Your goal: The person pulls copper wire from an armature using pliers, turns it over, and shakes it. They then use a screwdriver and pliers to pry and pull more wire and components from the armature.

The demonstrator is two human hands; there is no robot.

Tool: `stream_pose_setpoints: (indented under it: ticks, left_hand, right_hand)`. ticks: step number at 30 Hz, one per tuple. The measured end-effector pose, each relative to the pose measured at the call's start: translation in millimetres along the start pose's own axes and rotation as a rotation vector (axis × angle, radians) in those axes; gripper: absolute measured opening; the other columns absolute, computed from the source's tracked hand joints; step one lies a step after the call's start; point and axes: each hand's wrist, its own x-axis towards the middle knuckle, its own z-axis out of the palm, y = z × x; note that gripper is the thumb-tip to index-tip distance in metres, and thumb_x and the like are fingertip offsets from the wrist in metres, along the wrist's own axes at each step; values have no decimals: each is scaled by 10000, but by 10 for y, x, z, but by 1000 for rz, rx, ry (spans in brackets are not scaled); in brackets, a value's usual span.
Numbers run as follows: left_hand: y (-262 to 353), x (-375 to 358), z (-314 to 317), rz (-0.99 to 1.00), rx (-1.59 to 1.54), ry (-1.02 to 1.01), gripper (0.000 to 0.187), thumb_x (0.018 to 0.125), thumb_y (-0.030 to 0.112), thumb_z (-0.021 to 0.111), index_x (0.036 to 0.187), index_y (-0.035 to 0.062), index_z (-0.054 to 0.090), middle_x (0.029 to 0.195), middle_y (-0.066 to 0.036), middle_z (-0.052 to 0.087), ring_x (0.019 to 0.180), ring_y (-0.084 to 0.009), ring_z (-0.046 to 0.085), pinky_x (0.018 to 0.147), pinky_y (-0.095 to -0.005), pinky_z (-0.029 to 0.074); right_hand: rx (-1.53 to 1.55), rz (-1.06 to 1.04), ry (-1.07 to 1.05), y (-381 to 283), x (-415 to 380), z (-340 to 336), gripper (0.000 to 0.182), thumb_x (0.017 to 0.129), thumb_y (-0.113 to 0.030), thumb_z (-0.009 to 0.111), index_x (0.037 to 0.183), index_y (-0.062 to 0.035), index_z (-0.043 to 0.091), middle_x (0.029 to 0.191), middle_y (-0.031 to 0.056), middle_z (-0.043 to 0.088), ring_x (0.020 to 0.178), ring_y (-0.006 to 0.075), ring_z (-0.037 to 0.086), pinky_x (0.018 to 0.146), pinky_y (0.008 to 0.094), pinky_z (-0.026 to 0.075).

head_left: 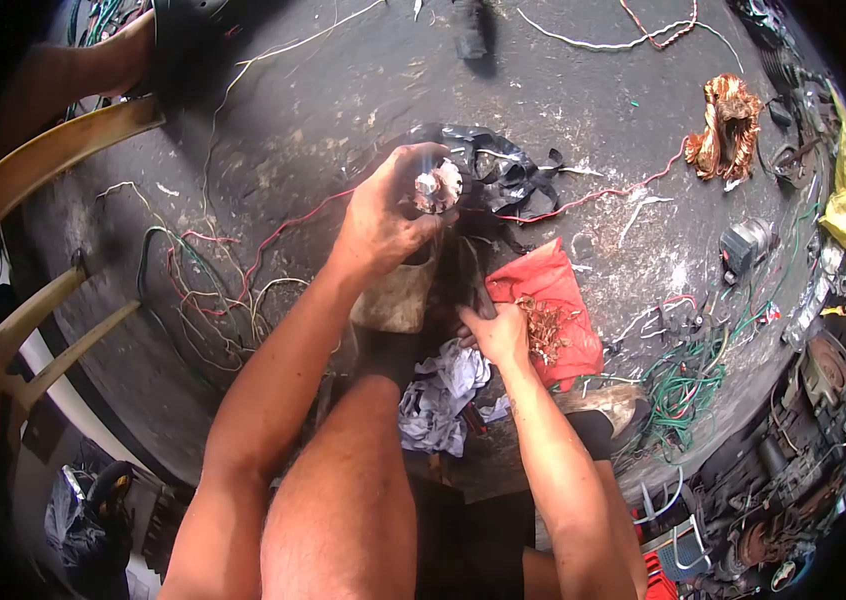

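The left hand [383, 215] held a metal part [437, 188], probably steadying it; the right hand [500, 332], I could not tell. Next move likely needed firmness.

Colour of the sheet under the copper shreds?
Red sheet, best seen in the head view.

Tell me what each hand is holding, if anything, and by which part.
The left hand grips a round metal part around its sides. Whether the right hand holds anything cannot be told.
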Motion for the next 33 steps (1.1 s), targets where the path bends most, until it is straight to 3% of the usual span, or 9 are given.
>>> stream_pose_setpoints:
  ticks: [1, 3, 13, 15, 19, 21, 33]
  left_hand:
    - [5, -7, 3, -1, 0, 1, 678, 679, -18, 804, 1293, 53, 525, 1288, -42, 550, 1167, -168, 538, 1000, -315, 443]
    - [11, -17, 21, 125, 49, 26, 628, 697, 18, 793, 1268, 77, 539, 1116, -76, 634, 1066, -168, 609, 929, -308, 492]
    - [28, -9, 52, 98, 14, -3, 606, 712, 21, 781, 1265, 83, 541, 1171, -108, 637, 1087, -192, 622, 951, -339, 498]
    - [36, -1, 52, 69, 97, -17, 645, 674, -51, 767, 1266, 47, 532, 1258, -82, 604, 1131, -163, 587, 1001, -316, 457]
    - [61, -11, 60, 21, 42, -22, 641, 673, -36, 774, 1263, 45, 537, 1246, -81, 607, 1124, -163, 590, 995, -314, 460]
    - [2, 4, 57, 112, 128, -3, 647, 673, -16, 787, 1268, 44, 537, 1218, -81, 612, 1118, -160, 589, 991, -312, 459]
    - [26, -6, 51, 131, 209, -13, 631, 663, 43, 816, 1240, 48, 561, 1156, -95, 626, 1087, -191, 600, 970, -329, 462]
  right_hand:
    - [14, 11, -6, -21, -9, -3, 255, 856, -182, 709, 800, 66, 682, 656, 130, 684, 517, 182, 666, 487, 295, 535]
    - [27, 22, -12, -67, -24, -16, 257, 856, -186, 708, 801, 64, 684, 657, 131, 686, 520, 182, 668, 490, 295, 535]
    - [51, 91, -22, -178, -65, -27, 271, 861, -195, 701, 797, 68, 686, 659, 131, 688, 527, 184, 672, 496, 297, 537]
    - [63, 103, -23, -188, -68, -27, 267, 861, -191, 700, 796, 68, 685, 659, 131, 688, 525, 185, 671, 494, 297, 537]
    - [75, 94, -22, -209, -78, -28, 258, 860, -177, 700, 792, 71, 681, 659, 132, 687, 521, 185, 668, 487, 296, 535]
    - [78, 88, -24, -212, -75, -29, 256, 860, -174, 700, 791, 72, 681, 659, 132, 687, 520, 184, 667, 484, 296, 534]
    - [49, 109, -22, -209, -76, -32, 249, 857, -171, 699, 795, 70, 683, 665, 130, 690, 517, 183, 665, 484, 296, 534]
